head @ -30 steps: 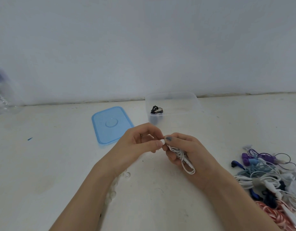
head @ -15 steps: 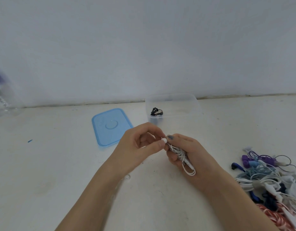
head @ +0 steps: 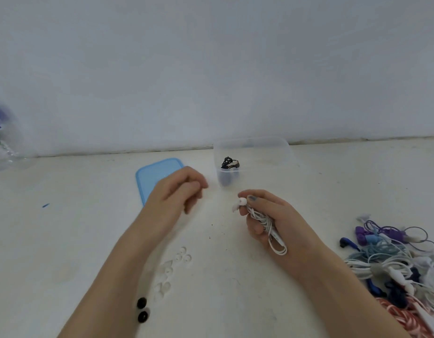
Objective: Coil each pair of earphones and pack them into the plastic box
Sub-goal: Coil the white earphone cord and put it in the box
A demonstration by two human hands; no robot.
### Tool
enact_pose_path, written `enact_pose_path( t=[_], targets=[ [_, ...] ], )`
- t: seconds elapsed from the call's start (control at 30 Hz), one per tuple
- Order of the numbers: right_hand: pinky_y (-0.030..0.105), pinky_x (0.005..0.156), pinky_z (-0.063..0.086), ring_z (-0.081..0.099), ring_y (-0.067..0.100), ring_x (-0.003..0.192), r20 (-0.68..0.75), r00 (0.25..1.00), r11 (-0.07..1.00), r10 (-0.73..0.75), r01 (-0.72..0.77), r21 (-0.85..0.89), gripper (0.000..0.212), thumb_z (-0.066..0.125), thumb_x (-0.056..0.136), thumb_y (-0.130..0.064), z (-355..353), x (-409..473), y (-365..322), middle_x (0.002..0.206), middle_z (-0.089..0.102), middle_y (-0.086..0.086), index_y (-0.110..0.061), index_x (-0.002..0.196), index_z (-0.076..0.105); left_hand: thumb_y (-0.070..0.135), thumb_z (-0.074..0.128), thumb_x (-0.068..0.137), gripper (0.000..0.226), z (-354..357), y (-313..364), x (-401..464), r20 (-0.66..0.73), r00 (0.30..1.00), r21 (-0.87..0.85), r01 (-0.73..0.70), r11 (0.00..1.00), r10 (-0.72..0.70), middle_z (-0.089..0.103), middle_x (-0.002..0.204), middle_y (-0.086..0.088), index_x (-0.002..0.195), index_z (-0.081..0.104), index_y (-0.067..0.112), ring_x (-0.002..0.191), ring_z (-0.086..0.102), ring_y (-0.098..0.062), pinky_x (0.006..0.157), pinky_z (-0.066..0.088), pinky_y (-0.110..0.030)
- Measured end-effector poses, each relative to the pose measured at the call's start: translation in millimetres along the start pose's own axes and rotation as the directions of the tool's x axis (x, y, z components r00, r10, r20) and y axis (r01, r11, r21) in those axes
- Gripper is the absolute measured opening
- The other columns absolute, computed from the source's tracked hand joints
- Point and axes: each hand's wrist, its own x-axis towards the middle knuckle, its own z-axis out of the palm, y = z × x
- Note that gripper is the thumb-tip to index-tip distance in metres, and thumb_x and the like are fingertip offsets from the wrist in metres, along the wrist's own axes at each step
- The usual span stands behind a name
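Right hand (head: 272, 220) grips the coiled white earphones (head: 264, 220) — thumb pinning an earbud so the coil holds. Left hand (head: 179, 189) hangs loosely curled, apparently empty. Plastic box (head: 279, 152) stands open beyond, one black pair (head: 229, 163) inside.

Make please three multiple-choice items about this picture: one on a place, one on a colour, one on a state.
1. Where does the lid lie?
A. left of the box
B. on the box
C. right of the pile

2. What colour are the earphones in the box?
A. red
B. black
C. yellow

3. What does the right hand do?
A. lies flat
B. grips the white earphones
C. lifts the lid

Answers: 1 A, the lid lies flat on the table beside the box; 2 B, a black coil shows through the clear wall; 3 B, fingers curl round the white bundle.
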Motion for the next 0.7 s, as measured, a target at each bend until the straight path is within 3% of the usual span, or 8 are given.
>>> enact_pose_path(
  t=[0.07, 0.13, 0.2, 0.3, 0.43, 0.53, 0.63, 0.7],
  targets=[
    [0.021, 0.04, 0.026, 0.038, 0.013, 0.045, -0.026, 1.0, 1.0, -0.009, 0.009, -0.03, 0.024, 0.05, 0.098, -0.005, 0, -1, 1, 0.076, 0.064, 0.009, -0.001, 0.111, 0.069, 0.02, 0.058, 0.08, 0.008, -19, -6, 0, -0.001, 0.999, 0.241, 0.045, 0.97, -0.046, 0.05, 0.063, 0.008, 0.075, 0.064, 0.02, 0.058, 0.042, -0.008, 0.058, 0.036, -0.019],
    [0.022, 0.041, 0.024, 0.035, 0.012, 0.043, -0.03, 0.999, 0.995, -0.032, 0.029, -0.09, 0.026, 0.049, 0.098, -0.007, -1, -3, 1, 0.081, 0.067, 0.008, 0.001, 0.111, 0.07, 0.015, 0.064, 0.081, 0.008, -32, -11, -1, 0.054, 0.989, 0.479, 0.093, 0.873, -0.135, 0.051, 0.061, 0.009, 0.073, 0.064, 0.018, 0.055, 0.043, -0.005, 0.058, 0.037, -0.021],
    [0.023, 0.042, 0.021, 0.032, 0.011, 0.041, -0.024, 0.998, 0.984, -0.053, 0.048, -0.172, 0.026, 0.05, 0.098, -0.01, 1, -4, 1, 0.089, 0.07, 0.004, 0.007, 0.104, 0.068, 0.01, 0.066, 0.08, 0.01, -41, -14, -5, 0.081, 0.968, 0.555, 0.154, 0.817, -0.238, 0.052, 0.058, 0.01, 0.073, 0.065, 0.017, 0.051, 0.044, -0.003, 0.058, 0.038, -0.023],
    [0.024, 0.042, 0.017, 0.028, 0.011, 0.041, -0.026, 0.998, 0.969, -0.064, 0.056, -0.239, 0.02, 0.056, 0.096, -0.011, 4, -7, 2, 0.087, 0.07, 0.004, -0.001, 0.101, 0.073, 0.012, 0.072, 0.079, 0.009, -45, -15, -9, 0.11, 0.941, 0.583, 0.2, 0.787, -0.321, 0.05, 0.053, 0.015, 0.077, 0.068, 0.02, 0.05, 0.043, -0.003, 0.059, 0.038, -0.023],
    [0.02, 0.04, 0.021, 0.028, 0.01, 0.039, -0.046, 0.993, 0.953, -0.107, 0.089, -0.288, 0.017, 0.061, 0.096, -0.009, 8, -8, 6, 0.086, 0.072, 0.006, -0.011, 0.101, 0.076, 0.014, 0.077, 0.075, 0.013, -41, -17, -9, 0.146, 0.93, 0.587, 0.193, 0.786, -0.338, 0.057, 0.063, 0.011, 0.075, 0.071, 0.025, 0.056, 0.047, -0.003, 0.059, 0.041, -0.018],
    [0.018, 0.038, 0.023, 0.028, 0.01, 0.038, -0.07, 0.99, 0.954, -0.125, 0.101, -0.284, 0.016, 0.06, 0.095, -0.006, 10, -9, 7, 0.087, 0.074, 0.01, -0.009, 0.103, 0.073, 0.013, 0.076, 0.078, 0.013, -41, -18, -9, 0.165, 0.94, 0.582, 0.152, 0.799, -0.299, 0.063, 0.065, 0.01, 0.073, 0.072, 0.024, 0.055, 0.046, -0.001, 0.057, 0.04, -0.014],
    [0.018, 0.036, 0.022, 0.027, 0.01, 0.037, -0.101, 0.983, 0.956, -0.156, 0.124, -0.266, 0.009, 0.06, 0.095, -0.004, 10, -10, 7, 0.087, 0.075, 0.014, -0.002, 0.099, 0.068, 0.014, 0.072, 0.087, 0.012, -31, -12, -9, 0.187, 0.962, 0.504, 0.081, 0.86, -0.2, 0.062, 0.065, 0.024, 0.079, 0.069, 0.022, 0.054, 0.045, -0.002, 0.058, 0.039, -0.013],
    [0.019, 0.037, 0.022, 0.027, 0.011, 0.038, -0.113, 0.976, 0.952, -0.186, 0.151, -0.265, 0.007, 0.061, 0.095, -0.005, 11, -8, 8, 0.084, 0.074, 0.013, -0.002, 0.095, 0.068, 0.015, 0.069, 0.091, 0.01, -19, -6, -7, 0.228, 0.964, 0.405, 0.034, 0.914, -0.137, 0.07, 0.079, 0.022, 0.084, 0.067, 0.022, 0.06, 0.05, -0.006, 0.061, 0.042, -0.02]
  ],
)
